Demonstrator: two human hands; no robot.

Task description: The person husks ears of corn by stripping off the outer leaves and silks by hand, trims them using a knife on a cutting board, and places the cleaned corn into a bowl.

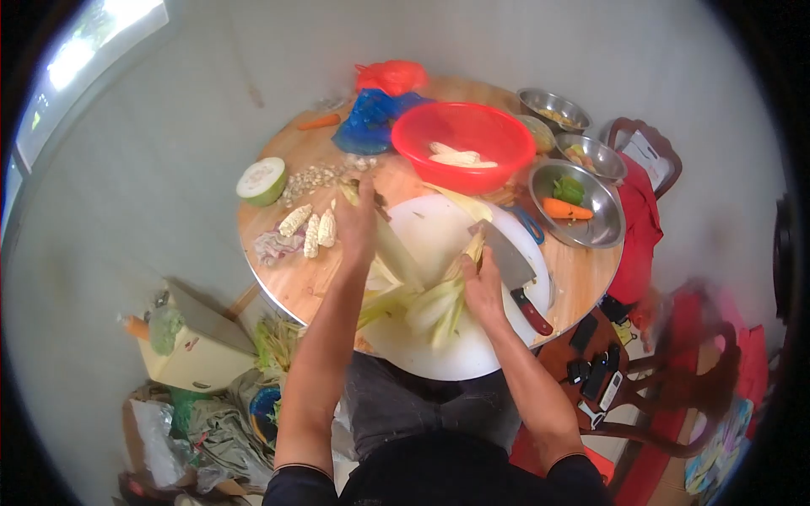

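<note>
My right hand (483, 291) is closed around a partly husked ear of corn (474, 247), its pale end sticking up and loose leaves fanning out below. My left hand (358, 226) grips a pale green corn husk (395, 251), with a brownish bit showing above the fingers. Both hands are over the round white cutting board (422, 218). Beside the right hand a cleaver (506, 257) with a red-brown handle lies on the board. Left of my left hand, several peeled corn pieces (295, 221) rest on the table. More peeled corn (456, 157) lies in the red basin (462, 118).
On the round wooden table (274, 274) are a cut gourd (262, 181), garlic cloves (310, 181), a carrot (319, 122) and a blue bag (371, 120). Steel bowls (614, 221) line the right side, near blue-handled scissors (530, 225). A chair (717, 396) stands right.
</note>
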